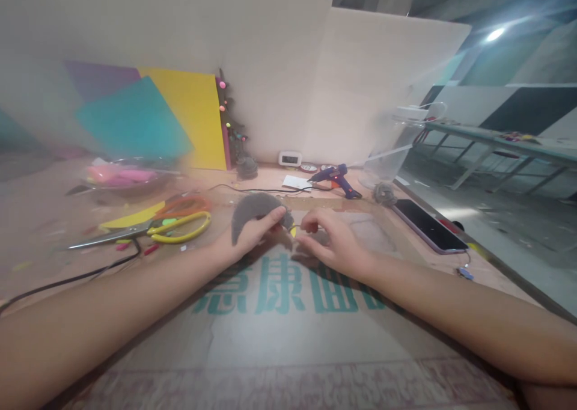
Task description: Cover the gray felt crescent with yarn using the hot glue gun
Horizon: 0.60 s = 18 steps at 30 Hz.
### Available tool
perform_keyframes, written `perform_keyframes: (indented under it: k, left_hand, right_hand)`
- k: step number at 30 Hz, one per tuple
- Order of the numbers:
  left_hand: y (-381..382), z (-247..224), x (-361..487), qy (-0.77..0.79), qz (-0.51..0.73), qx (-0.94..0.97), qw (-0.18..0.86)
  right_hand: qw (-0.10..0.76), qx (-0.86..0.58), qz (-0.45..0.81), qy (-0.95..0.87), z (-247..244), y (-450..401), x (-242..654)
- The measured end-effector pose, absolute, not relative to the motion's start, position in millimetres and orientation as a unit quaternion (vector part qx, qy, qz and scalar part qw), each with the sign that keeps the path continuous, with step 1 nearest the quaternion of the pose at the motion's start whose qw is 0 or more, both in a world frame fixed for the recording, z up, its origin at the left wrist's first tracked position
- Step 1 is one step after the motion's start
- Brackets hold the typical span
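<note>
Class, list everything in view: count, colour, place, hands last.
Crescent piece: one, dark grey, centre
Worktop: one, pinkish, beneath
Printed covering: one, whitish and teal, front
Metal scissors: one, yellow-handled, left
Looped handles: pair, orange, left
Scraps: several, mixed, left
Round bowl: one, clear, left
Flat sheets: several, purple, teal, yellow, back
Beaded branch: one, dark, back
Display, card: one each, white, back
Glue gun: one, blue, back right
Flat phone: one, black, right
Tangled bundle: one, grey, right
Plastic jug: one, clear, back right
Cables: several, black, left, back
Long table: one, greenish, background
Left hand: one, bare, gripping crescent piece
Right hand: one, bare, centre
</note>
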<state>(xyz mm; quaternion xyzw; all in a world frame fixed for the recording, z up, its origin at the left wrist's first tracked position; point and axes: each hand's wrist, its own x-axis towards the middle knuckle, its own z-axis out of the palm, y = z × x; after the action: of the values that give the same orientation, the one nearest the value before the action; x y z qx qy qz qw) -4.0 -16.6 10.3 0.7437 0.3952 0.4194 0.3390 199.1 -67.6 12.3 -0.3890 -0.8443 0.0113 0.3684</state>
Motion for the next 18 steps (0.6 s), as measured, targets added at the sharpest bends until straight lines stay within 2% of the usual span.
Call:
perform_keyframes:
  k: [3, 10, 18]
  left_hand:
    - [-14.7, 8.2, -4.1, 0.402, 0.421, 0.739, 0.34]
    - [-13.2, 6.6, -3.2, 0.366, 0.405, 0.742, 0.388]
    - [-13.5, 5.5, -3.7, 0.372, 0.395, 0.728, 0.42]
  right_hand:
    - [0.402, -0.429, 0.043, -0.808, 11.3, -64.1, 199.1]
    - [0.351, -0.434, 0.093, -0.825, 11.0, -59.4, 198.8]
    - [0.374, -0.417, 0.098, -0.823, 16.0, -63.2, 200.8]
